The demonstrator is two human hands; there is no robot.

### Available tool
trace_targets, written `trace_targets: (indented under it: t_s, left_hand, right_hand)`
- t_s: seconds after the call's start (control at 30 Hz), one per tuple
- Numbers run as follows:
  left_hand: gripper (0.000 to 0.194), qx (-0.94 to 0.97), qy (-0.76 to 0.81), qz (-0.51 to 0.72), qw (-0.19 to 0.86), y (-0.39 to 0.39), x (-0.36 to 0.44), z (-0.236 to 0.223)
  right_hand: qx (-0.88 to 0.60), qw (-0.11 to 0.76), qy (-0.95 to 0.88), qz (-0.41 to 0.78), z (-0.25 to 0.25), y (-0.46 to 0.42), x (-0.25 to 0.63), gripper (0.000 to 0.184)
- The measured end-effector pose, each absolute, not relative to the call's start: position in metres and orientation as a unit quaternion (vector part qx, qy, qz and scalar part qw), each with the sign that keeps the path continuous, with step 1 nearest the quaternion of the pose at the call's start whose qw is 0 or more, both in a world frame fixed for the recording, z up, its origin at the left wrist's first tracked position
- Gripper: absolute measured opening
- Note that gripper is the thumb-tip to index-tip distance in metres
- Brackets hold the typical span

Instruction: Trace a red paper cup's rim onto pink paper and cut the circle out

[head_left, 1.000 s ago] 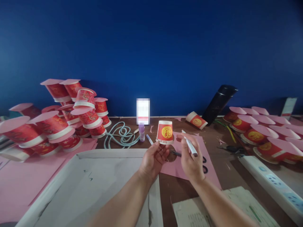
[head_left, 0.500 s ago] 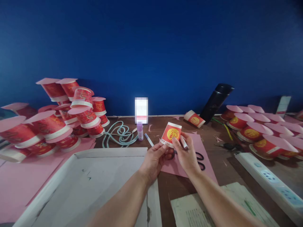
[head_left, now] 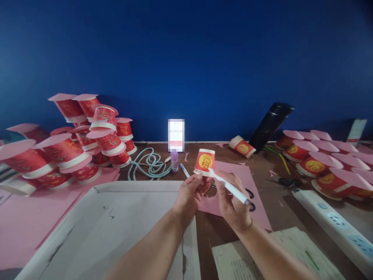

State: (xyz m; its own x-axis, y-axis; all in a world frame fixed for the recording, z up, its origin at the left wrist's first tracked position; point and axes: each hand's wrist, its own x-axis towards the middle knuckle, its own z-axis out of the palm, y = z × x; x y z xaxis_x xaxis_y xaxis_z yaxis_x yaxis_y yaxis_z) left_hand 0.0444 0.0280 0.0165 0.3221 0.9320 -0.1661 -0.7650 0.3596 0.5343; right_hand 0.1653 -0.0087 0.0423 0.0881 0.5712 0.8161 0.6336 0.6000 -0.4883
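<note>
A red paper cup [head_left: 206, 160] with a gold round emblem is upside down in my left hand [head_left: 189, 195], pinched near its white rim. Dark handwriting shows along the left part of that rim. My right hand [head_left: 233, 206] is closed round a white marker pen [head_left: 233, 189], its tip pointing at the cup's lower right side. Whether the tip touches the cup I cannot tell. Under my hands lie a pink paper sheet [head_left: 244, 175] and scissors, of which the black handles [head_left: 251, 199] show. A pen cap or pen [head_left: 184, 170] and a purple glue stick [head_left: 174, 161] are just beyond.
Stacked red cups with pink discs [head_left: 106, 144] stand at left, more disc-topped cups [head_left: 317, 163] at right. A white tray-like lid [head_left: 140, 186], power strip [head_left: 335, 225], leaning black flask [head_left: 271, 126], lying cup stack [head_left: 242, 147], coiled cable [head_left: 148, 165] and phone [head_left: 176, 134] surround my hands.
My right hand has come off the cup and turned the marker so its tip points at the cup. The cup is now more upright in my left hand. The view has shifted slightly.
</note>
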Motion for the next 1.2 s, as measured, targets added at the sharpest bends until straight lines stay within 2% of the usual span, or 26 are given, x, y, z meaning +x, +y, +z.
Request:
trace_targets:
  t_s: [0.27,1.2]
  left_hand:
    - [0.016,0.197,0.221,0.542,0.786,0.0296,0.0449,0.0132]
    - [0.018,0.201,0.209,0.546,0.786,0.0293,0.0448,0.0116]
  right_hand:
    - [-0.460,0.527,-0.711,-0.079,0.0426,-0.0060,0.1643,0.017]
    - [-0.469,0.508,-0.716,-0.097,0.0445,-0.0054,0.1630,0.015]
